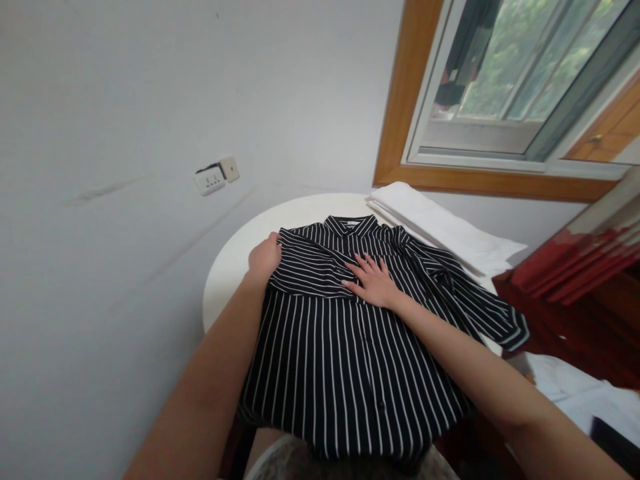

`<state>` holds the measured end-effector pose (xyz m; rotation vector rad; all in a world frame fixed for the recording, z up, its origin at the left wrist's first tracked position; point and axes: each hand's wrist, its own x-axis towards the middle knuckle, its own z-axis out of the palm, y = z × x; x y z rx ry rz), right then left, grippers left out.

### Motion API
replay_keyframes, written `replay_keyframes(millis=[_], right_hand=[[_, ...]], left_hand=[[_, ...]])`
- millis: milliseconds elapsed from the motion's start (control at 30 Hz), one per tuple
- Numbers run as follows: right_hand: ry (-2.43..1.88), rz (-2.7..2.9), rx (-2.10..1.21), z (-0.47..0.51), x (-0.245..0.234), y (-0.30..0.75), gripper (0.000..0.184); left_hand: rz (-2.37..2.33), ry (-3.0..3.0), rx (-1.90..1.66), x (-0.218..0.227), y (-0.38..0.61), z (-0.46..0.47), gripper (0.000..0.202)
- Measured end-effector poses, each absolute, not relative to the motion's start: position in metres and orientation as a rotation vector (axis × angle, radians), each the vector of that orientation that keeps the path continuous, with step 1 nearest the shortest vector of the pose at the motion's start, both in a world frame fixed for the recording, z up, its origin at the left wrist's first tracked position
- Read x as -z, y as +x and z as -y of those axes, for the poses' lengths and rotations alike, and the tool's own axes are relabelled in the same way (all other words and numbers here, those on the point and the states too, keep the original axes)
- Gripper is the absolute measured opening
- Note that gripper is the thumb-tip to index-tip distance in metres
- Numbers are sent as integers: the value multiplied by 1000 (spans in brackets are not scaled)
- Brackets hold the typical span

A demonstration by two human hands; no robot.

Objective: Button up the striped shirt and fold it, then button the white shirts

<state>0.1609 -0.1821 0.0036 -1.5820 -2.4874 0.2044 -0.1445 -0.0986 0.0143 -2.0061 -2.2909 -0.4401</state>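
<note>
A black shirt with white stripes lies front up on a round white table, its collar at the far side. The left sleeve in view is folded inward across the chest, while the other sleeve stretches out past the table's right edge. My left hand is closed on the shirt's left edge near the shoulder, its fingertips partly hidden. Flat on the chest, over the end of the folded sleeve, lies my right hand with fingers spread. The shirt's hem hangs over the near table edge.
A folded white cloth lies at the table's back right. The wall with a power socket stands at the left and behind, beside a wood-framed window. Red-and-white curtains hang at the right, above white material.
</note>
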Motion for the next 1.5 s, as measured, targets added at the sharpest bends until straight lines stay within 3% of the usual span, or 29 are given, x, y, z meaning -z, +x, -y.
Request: replay_keyframes(millis=[533,733,1067,1267,1500], right_hand=[[-1547,2483,-280,164,-4,119,77],[-1538,2467,-283,164,-5,119,77],[-1457,2281,-359,159,-2,126,66],[-1473,2312,-56,146,-24,159,39],[-2158,2139,476,117,-60,246,36]], left_hand=[[2014,-2029,27,-33,-175,105,38],[1889,-2093,236,-42,-104,114,34],[2044,-2310,394,9,-56,128,53],[2061,-2354,383,7,-59,131,66],[2070,-2331,319,6,-58,134,68]])
